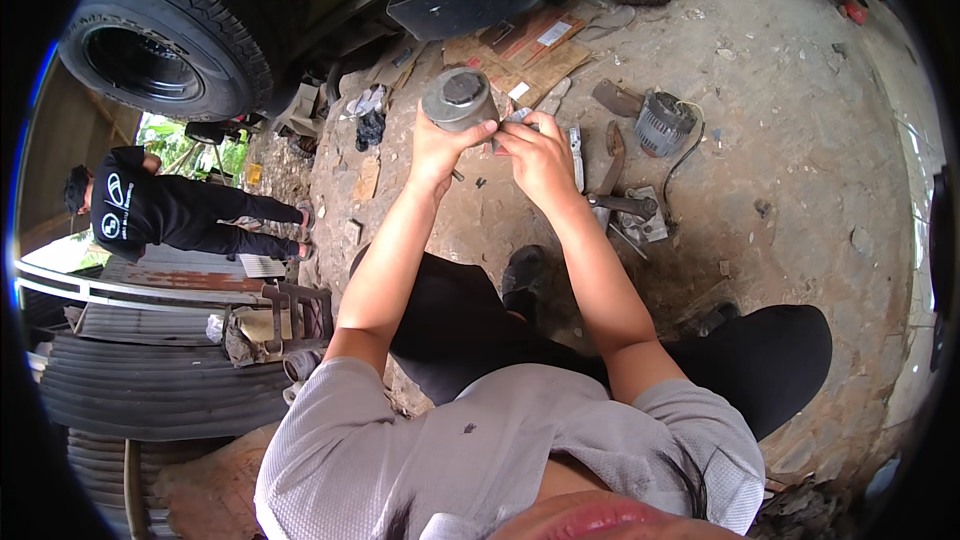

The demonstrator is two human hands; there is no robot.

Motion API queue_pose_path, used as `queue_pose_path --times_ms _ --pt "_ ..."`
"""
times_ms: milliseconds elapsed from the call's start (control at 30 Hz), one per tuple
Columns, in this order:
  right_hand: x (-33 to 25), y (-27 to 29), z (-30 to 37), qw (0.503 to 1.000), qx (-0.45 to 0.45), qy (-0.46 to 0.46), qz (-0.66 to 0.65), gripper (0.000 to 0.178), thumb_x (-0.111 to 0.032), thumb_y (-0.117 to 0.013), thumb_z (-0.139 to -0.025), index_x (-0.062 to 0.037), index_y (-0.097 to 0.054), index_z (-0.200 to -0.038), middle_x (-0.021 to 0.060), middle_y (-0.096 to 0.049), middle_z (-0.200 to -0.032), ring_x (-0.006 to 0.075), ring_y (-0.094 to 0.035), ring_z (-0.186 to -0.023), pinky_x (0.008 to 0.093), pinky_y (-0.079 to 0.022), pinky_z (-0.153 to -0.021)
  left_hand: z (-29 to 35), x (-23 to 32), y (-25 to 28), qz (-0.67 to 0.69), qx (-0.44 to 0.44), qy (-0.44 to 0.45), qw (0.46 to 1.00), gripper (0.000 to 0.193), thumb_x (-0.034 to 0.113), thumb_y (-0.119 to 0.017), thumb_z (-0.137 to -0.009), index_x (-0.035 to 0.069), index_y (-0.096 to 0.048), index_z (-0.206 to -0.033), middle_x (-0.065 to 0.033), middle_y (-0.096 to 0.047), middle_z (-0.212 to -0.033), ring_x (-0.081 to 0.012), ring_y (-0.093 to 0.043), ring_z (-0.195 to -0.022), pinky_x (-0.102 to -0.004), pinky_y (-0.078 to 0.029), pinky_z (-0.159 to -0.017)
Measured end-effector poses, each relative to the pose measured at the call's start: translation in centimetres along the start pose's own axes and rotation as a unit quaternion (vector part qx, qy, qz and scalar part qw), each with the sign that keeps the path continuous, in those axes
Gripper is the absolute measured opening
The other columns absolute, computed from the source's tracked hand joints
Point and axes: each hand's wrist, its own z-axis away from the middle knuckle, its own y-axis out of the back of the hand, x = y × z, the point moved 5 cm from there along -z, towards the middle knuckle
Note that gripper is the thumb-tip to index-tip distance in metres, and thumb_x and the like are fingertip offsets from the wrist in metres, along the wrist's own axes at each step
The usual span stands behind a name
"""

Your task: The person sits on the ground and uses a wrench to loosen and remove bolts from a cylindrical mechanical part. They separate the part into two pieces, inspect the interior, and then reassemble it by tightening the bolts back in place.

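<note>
My left hand (437, 155) grips a grey metal cylinder (458, 100) in front of me, with the thumb along its lower side. A darker raised disc sits in the middle of the cylinder's round face. Close on the right, my right hand (541, 158) has its fingers bent and pinched together beside the cylinder. They hold a small thin piece (518, 118) that looks greyish with a little red; its kind is too small to tell. Whether that piece touches the cylinder is not clear.
A grey finned electric motor (664, 124) with a cord lies on the ground at right, near a hammer-like tool (625, 204). Flattened cardboard (530, 50) lies under the vehicle's edge. A large wheel (150, 60) looms far left. Another person (170, 205) stands at left beyond corrugated sheets (160, 380).
</note>
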Motion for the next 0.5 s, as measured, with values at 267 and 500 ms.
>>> queue_pose_path --times_ms 267,500 --pt "-1.1 0.1 0.2 1.0 0.001 -0.016 -0.001 0.029 -0.006 -0.072 -0.08 -0.0119 -0.08 -0.108 -0.0044 -0.075 -0.117 0.0255 -0.061 -0.109 0.041 -0.05 -0.097 0.8 0.7 0.2 0.028 -0.024 0.014 0.999 0.067 0.003 -0.093 -0.07 0.004 -0.063 -0.13 -0.0068 -0.072 -0.119 -0.0187 -0.067 -0.112 -0.036 -0.051 -0.102" --pt "-0.7 0.0 0.2 1.0 -0.006 -0.014 -0.02 0.034 -0.005 -0.073 -0.079 -0.0138 -0.081 -0.11 -0.0034 -0.076 -0.119 0.0257 -0.061 -0.108 0.0408 -0.05 -0.096 1.1 1.4 -0.2 0.008 0.002 -0.013 1.0 0.066 0.003 -0.093 -0.07 0.005 -0.063 -0.129 -0.0058 -0.071 -0.119 -0.0186 -0.067 -0.111 -0.0353 -0.05 -0.103"
